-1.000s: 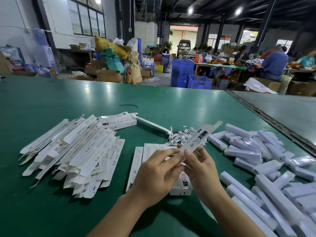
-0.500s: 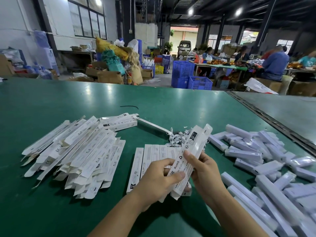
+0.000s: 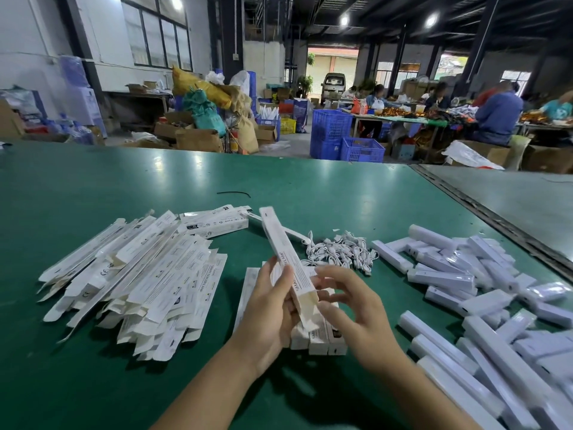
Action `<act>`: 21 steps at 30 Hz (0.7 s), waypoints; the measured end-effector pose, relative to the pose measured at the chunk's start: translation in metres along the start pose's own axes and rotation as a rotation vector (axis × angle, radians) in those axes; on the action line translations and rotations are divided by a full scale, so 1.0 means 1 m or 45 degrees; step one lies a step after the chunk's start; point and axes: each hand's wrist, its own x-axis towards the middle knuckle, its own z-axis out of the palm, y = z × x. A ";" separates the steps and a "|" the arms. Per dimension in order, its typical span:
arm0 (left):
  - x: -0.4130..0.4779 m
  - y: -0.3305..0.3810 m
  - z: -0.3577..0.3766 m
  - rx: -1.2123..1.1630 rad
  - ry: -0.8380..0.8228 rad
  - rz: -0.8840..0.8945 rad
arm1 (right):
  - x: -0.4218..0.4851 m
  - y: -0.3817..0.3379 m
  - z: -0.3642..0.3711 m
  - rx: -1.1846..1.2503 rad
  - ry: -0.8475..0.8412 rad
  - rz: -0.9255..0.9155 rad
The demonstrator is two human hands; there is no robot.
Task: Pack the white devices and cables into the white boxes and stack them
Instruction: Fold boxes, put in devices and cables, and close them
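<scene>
My left hand (image 3: 269,318) grips a long white box (image 3: 283,259) near its lower, open end, with the far end pointing up and away. My right hand (image 3: 353,311) hovers just right of that end, fingers spread and loosely bent, holding nothing. Under the hands lies a row of packed white boxes (image 3: 322,339). A heap of flat unfolded boxes (image 3: 139,280) spreads to the left. A tangle of white cables (image 3: 341,252) lies behind the hands. Several white bar devices (image 3: 465,293) are piled to the right.
The green table (image 3: 93,187) stretches far back, with a short black wire (image 3: 234,193) on it. A metal seam (image 3: 483,212) separates a grey table on the right. Two closed boxes (image 3: 214,225) lie at the far end of the flat heap.
The box swung from leaning right to leaning left and opened from flat into a square tube. My right hand let go of it and now hovers beside its lower end.
</scene>
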 end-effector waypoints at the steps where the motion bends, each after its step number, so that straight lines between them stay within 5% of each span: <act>1: 0.001 -0.001 -0.001 0.022 0.013 0.034 | -0.001 0.001 0.001 -0.066 -0.029 -0.048; 11: -0.001 -0.003 -0.015 0.981 0.139 0.377 | -0.001 0.002 0.000 -0.236 -0.037 0.052; 16: -0.003 -0.003 -0.016 1.203 0.113 0.557 | 0.000 0.006 0.001 -0.267 -0.013 0.068; 21: -0.005 -0.002 -0.019 1.192 -0.089 0.460 | 0.002 0.007 -0.001 -0.196 0.069 0.123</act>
